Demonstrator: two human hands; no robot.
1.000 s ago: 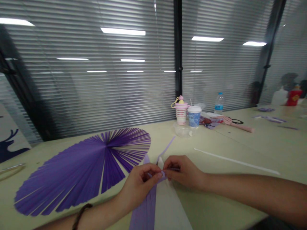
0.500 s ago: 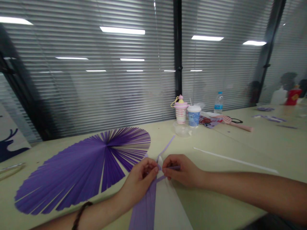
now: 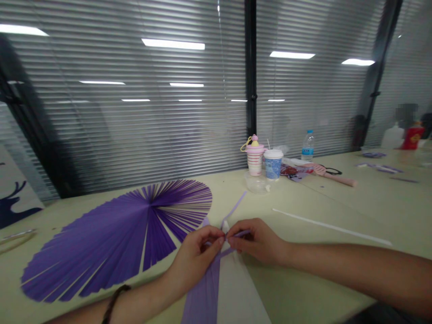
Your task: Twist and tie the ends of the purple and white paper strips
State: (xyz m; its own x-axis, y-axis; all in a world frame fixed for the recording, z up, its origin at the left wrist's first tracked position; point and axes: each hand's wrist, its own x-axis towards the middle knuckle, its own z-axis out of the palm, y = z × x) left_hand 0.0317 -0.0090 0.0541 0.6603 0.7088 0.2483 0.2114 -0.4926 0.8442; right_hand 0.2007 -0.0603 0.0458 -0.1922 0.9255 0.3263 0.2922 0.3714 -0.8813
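Observation:
My left hand [image 3: 200,249] is closed, its thumb and fingertips pinching a thin light-purple paper strip [image 3: 235,209]. My right hand [image 3: 254,238] pinches the strip too, its fingertips almost meeting those of the left. A length of strip shows along the right fingers. Exactly how the strip runs between the fingertips is hidden. Beneath both hands lies a long bundle of paper strips, light purple [image 3: 202,294] on the left side and white [image 3: 239,288] on the right, narrowing toward the fingers.
A large round fan of purple strips [image 3: 101,243] spreads at left. Behind stand a pink-lidded cup [image 3: 254,162], a blue paper cup [image 3: 272,166] and a water bottle [image 3: 308,148]. A pink comb-like tool [image 3: 334,176] and a white strip [image 3: 330,226] lie right.
My right fingertips have shifted slightly left, closer to my left ones. The strip end by the right hand tilts up a little more. The bundle stays in place.

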